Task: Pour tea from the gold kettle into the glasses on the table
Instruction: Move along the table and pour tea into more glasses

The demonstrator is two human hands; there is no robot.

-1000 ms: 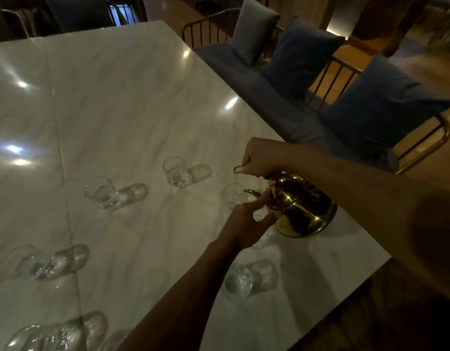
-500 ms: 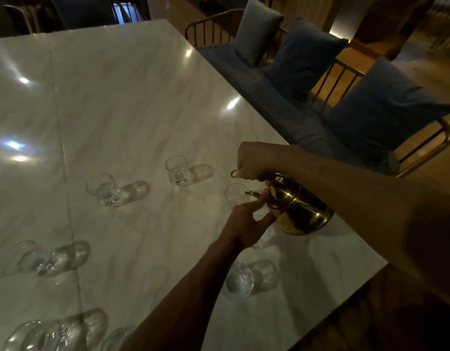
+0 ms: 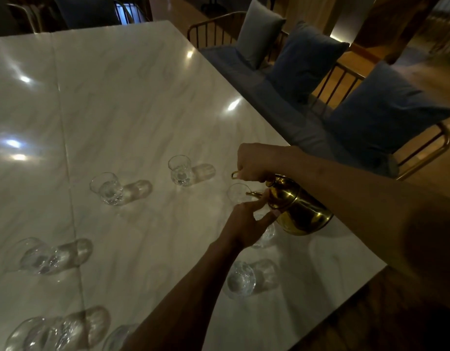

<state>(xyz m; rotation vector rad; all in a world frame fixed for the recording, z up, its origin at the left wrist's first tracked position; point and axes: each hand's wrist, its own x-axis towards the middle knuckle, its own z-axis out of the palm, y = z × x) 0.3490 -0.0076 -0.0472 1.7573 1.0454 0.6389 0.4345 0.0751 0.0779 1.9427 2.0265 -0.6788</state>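
Note:
My right hand (image 3: 254, 160) grips the handle of the gold kettle (image 3: 302, 214), which is tilted above the marble table (image 3: 130, 97) near its right edge, spout pointing left. The spout tip sits at the rim of a clear glass (image 3: 237, 193). My left hand (image 3: 244, 221) curls its fingers and thumb round that glass and hides most of it; its fingertips lie against the kettle's neck. Whether liquid is flowing I cannot tell. Other clear glasses stand at the middle (image 3: 180, 171), further left (image 3: 107, 188) and close in front (image 3: 241, 277).
More glasses stand at the left edge (image 3: 41, 257) and bottom left (image 3: 49, 333). A bench with blue and grey cushions (image 3: 307, 59) runs along the table's right side. The table's near right corner ends just below the kettle.
The kettle has tipped slightly further toward the glass. Both hands stay almost where they were.

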